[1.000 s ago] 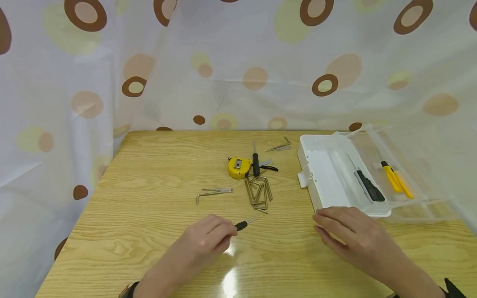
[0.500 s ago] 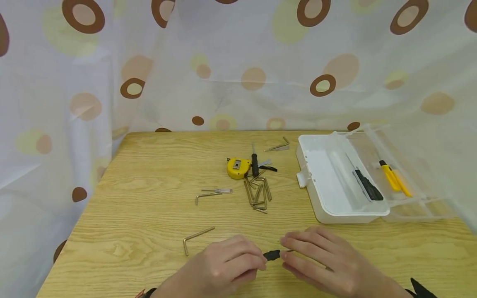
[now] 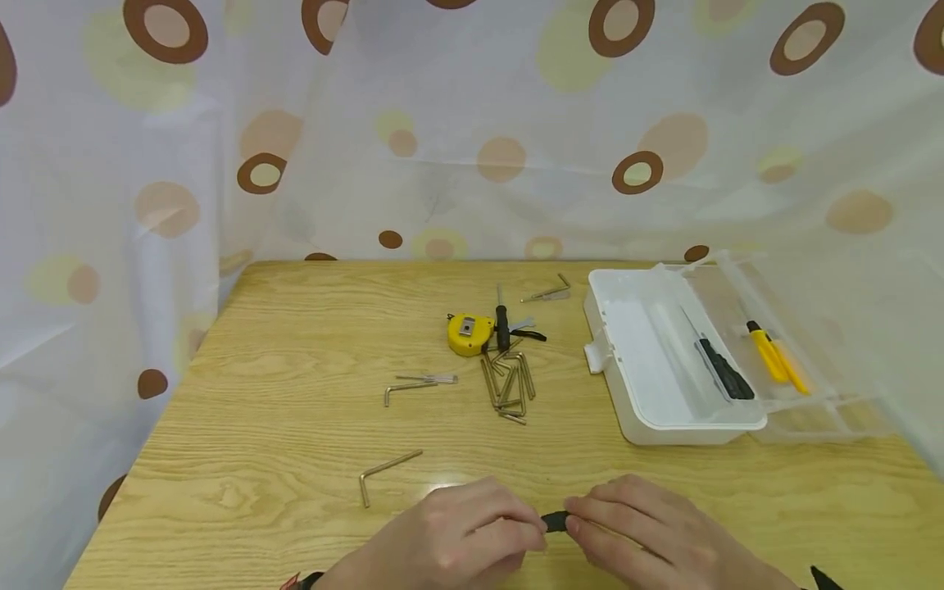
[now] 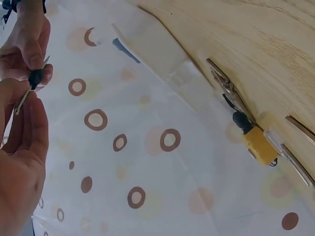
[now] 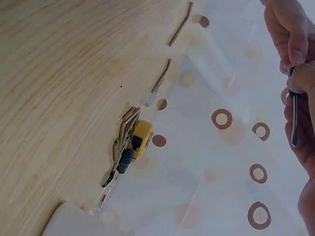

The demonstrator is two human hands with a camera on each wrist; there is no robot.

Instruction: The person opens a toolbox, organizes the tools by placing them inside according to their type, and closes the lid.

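Note:
A small screwdriver (image 3: 555, 521) with a black grip is held between both hands near the table's front. My left hand (image 3: 472, 524) pinches its left end, while my right hand (image 3: 642, 528) pinches the right end with fingers and thumb. Metal shows at both ends of the black grip in the left wrist view. A flat-tipped shaft (image 5: 295, 120) runs down past the right fingers in the right wrist view. Fingers hide much of the tool. Left of my left hand lies a brass-coloured hex key (image 3: 391, 465).
A heap of hex keys (image 3: 509, 389) lies mid-table below a yellow tape measure (image 3: 469, 334) and a black-handled screwdriver (image 3: 502, 328). An open white box (image 3: 649, 352) stands at right, its clear lid (image 3: 811, 410) bearing a yellow-handled tool (image 3: 767, 352). A patterned curtain (image 3: 442, 123) hangs behind.
Both hands have come together near the front; the right has left the box's corner and grips the screwdriver too. The hex key at front left has come into view.

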